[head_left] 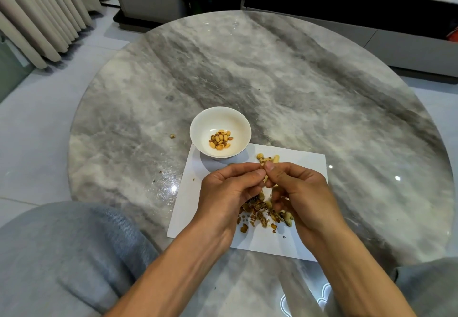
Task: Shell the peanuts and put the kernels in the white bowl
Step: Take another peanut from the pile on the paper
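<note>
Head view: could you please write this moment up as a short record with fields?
surface: round marble table
bowl: white bowl at the paper's far left corner, with kernels inside
paper: white sheet under the hands
left hand: left hand pinches a peanut at the fingertips
right hand: right hand pinches the same peanut
unshelled: a few peanuts just beyond the hands
waste: broken shells heaped on the paper below the hands
stage: shelling under way, kernel not yet in the bowl
</note>
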A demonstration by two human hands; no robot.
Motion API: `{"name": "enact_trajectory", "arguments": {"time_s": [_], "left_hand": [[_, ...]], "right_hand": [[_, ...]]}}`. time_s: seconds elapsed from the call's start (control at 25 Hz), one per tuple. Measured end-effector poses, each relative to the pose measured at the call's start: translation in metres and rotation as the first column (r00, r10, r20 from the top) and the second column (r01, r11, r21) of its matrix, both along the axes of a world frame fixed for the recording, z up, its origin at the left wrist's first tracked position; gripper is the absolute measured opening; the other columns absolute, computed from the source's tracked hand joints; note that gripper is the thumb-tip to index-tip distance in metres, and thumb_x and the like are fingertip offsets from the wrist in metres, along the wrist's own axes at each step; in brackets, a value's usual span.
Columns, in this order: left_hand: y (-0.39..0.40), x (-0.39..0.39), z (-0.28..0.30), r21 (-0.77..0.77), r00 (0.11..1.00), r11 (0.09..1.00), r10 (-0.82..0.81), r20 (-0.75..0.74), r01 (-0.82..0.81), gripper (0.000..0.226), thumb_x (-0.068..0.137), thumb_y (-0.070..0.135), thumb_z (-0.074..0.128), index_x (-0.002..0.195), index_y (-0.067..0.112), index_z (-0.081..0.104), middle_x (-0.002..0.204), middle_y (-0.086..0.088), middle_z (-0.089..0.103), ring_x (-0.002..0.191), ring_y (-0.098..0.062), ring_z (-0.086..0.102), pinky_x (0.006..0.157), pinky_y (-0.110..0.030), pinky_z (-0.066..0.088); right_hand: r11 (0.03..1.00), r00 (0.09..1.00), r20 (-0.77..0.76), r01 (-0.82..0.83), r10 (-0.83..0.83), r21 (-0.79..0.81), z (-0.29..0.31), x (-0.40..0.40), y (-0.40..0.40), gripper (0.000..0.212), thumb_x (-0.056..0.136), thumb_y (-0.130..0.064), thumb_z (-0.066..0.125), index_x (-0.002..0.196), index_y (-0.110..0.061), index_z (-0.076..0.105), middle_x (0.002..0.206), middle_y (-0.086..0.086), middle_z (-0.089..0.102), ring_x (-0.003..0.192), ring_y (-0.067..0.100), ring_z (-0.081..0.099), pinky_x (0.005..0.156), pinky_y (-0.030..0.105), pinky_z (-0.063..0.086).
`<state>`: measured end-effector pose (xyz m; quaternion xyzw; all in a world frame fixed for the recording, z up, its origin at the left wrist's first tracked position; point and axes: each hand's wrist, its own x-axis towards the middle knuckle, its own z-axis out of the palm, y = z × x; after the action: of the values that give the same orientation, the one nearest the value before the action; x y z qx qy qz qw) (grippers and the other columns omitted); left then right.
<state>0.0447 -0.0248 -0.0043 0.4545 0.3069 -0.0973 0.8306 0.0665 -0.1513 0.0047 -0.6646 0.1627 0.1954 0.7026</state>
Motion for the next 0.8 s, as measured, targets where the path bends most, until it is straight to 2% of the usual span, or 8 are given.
{"name": "enact_trajectory", "arguments": {"time_s": [0.2,0.28,0.44,0.48,0.56,0.64,0.72,0.8], "left_hand": [[0.001,0.0,0.001,-0.009,1.0,1.0,-0.015,0.015,0.015,0.006,0.082,-0.003,0.069,0.083,0.002,0.072,0.071,-0.01,0.066,0.062,-0.012,0.06,0.06,-0.018,0.052],[0.0,0.001,0.002,-0.022,1.0,1.0,-0.007,0.011,0.007,0.009,0.081,-0.004,0.069,0.08,0.004,0.073,0.07,-0.01,0.065,0.061,-0.012,0.059,0.058,-0.018,0.052],[0.0,0.001,0.002,-0.061,1.0,0.998,-0.02,-0.006,0.02,0.01,0.082,-0.005,0.069,0.084,0.002,0.075,0.073,-0.011,0.067,0.06,-0.011,0.061,0.057,-0.017,0.053],[0.0,0.001,0.002,-0.059,0.999,0.997,-0.049,-0.007,0.049,0.01,0.082,-0.005,0.069,0.084,0.002,0.076,0.073,-0.01,0.068,0.06,-0.011,0.062,0.057,-0.017,0.053],[0.0,0.0,0.002,-0.005,0.992,0.992,-0.128,-0.001,0.128,0.016,0.084,-0.004,0.068,0.08,0.007,0.079,0.076,-0.009,0.073,0.064,-0.011,0.064,0.057,-0.016,0.053],[0.001,0.0,0.001,0.058,0.983,0.981,-0.186,0.003,0.185,0.016,0.085,-0.002,0.067,0.083,0.008,0.08,0.086,-0.012,0.077,0.075,-0.015,0.066,0.06,-0.017,0.053],[0.003,0.002,0.002,0.067,0.979,0.977,-0.203,0.006,0.202,0.014,0.088,0.004,0.065,0.094,0.002,0.078,0.095,-0.015,0.077,0.083,-0.016,0.069,0.064,-0.017,0.054],[0.005,0.004,0.002,0.02,0.988,0.988,-0.152,-0.004,0.152,0.019,0.091,0.01,0.062,0.099,-0.002,0.074,0.096,-0.016,0.076,0.081,-0.015,0.07,0.066,-0.018,0.055]], "right_hand": [[0.986,0.995,-0.098,0.03,-0.015,0.162,-0.001,-0.006,0.002,0.016,0.087,-0.023,0.068,0.078,-0.01,0.072,0.067,0.002,0.062,0.053,0.01,0.052,0.046,0.024,0.043],[0.983,0.991,-0.128,0.063,-0.041,0.175,-0.001,-0.006,-0.001,0.015,0.086,-0.023,0.069,0.082,-0.008,0.072,0.067,0.003,0.063,0.052,0.011,0.052,0.045,0.024,0.043],[0.977,0.997,-0.057,0.039,-0.052,-0.21,-0.001,-0.003,-0.012,0.018,0.092,-0.022,0.07,0.084,-0.008,0.078,0.075,0.01,0.074,0.054,0.016,0.06,0.048,0.029,0.05],[0.976,0.996,-0.064,0.039,-0.054,-0.214,-0.001,-0.002,-0.012,0.023,0.094,-0.027,0.067,0.084,-0.009,0.078,0.078,0.012,0.075,0.057,0.018,0.064,0.05,0.03,0.053],[0.999,0.984,-0.173,0.044,-0.045,-0.009,0.0,-0.002,-0.008,0.034,0.099,-0.033,0.057,0.091,-0.007,0.077,0.081,0.013,0.075,0.065,0.022,0.069,0.055,0.032,0.058],[0.963,0.942,-0.325,0.157,-0.08,0.218,-0.004,-0.001,-0.002,0.036,0.101,-0.031,0.053,0.094,-0.002,0.073,0.081,0.015,0.073,0.067,0.024,0.071,0.057,0.032,0.06],[0.89,0.89,-0.437,0.3,-0.132,0.342,-0.01,-0.001,0.002,0.03,0.101,-0.025,0.052,0.094,0.0,0.068,0.076,0.015,0.071,0.062,0.023,0.07,0.056,0.032,0.061],[0.842,0.868,-0.47,0.367,-0.158,0.395,-0.014,-0.001,0.003,0.03,0.102,-0.023,0.05,0.096,0.001,0.067,0.076,0.015,0.071,0.062,0.023,0.071,0.057,0.03,0.061]]}}
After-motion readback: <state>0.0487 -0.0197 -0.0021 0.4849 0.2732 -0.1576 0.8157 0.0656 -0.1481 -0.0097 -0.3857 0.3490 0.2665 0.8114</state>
